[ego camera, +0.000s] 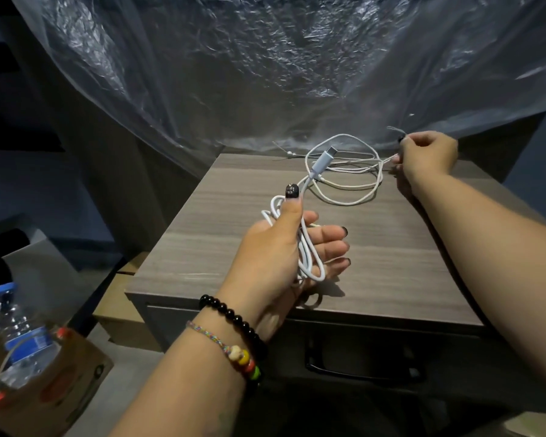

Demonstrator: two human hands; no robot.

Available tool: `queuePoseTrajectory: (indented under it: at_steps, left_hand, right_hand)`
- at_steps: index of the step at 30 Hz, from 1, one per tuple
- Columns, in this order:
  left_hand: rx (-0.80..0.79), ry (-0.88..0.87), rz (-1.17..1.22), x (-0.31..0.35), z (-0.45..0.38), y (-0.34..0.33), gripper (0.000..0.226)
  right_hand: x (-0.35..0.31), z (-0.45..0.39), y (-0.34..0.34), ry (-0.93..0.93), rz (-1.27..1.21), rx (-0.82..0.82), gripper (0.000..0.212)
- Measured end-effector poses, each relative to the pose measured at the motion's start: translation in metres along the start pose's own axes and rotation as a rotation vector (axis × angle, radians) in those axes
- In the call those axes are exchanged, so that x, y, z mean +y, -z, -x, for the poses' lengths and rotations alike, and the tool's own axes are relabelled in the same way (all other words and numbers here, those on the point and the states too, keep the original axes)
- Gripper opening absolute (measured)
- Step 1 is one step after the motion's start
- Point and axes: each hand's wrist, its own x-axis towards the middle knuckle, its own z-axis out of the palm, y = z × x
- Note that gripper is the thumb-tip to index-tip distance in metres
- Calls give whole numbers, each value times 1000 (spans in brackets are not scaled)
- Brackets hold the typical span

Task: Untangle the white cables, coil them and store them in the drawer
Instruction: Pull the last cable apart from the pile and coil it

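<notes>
The left hand [284,247] holds several loops of white cable [309,257] in its palm above the cabinet top's [234,247] front edge, thumb pressing them, fingers half curled. The right hand [426,159] pinches thinner strands near the back right corner (tangled loops [344,184] lie between, plug [323,157] raised). The drawer [360,357] below is closed.

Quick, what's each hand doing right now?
Left hand: holds a bunch of white cable under its thumb.
Right hand: pinches another cable strand.
</notes>
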Motion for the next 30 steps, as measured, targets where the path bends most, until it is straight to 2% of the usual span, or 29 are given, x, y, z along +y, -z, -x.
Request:
queuePoseTrajectory:
  at_steps: [6,10,14,18,22,26,30]
  left_hand:
    - [32,-34,14,-3,2,-1,27]
    - [17,-49,76,-1,7,1,25]
    - [14,-47,85,3,16,7,25]
    - [-11,-34,98,1,25,9,27]
    - [-18,-32,3,-3,37,6,12]
    - [-36,9,-68,-9,47,4,10]
    - [-59,42,-77,-15,57,0,8]
  right_hand:
    - [-15,34,35,50,-383,155,8]
    - [-30,71,60,64,-565,168,17]
    - [-32,106,84,40,-682,17,22]
    - [-38,135,101,-102,-820,-60,21]
    - [-53,177,120,-246,-976,-304,22]
    - [-70,228,137,-295,-854,-515,18]
    - [-67,264,149,-312,-660,-683,22]
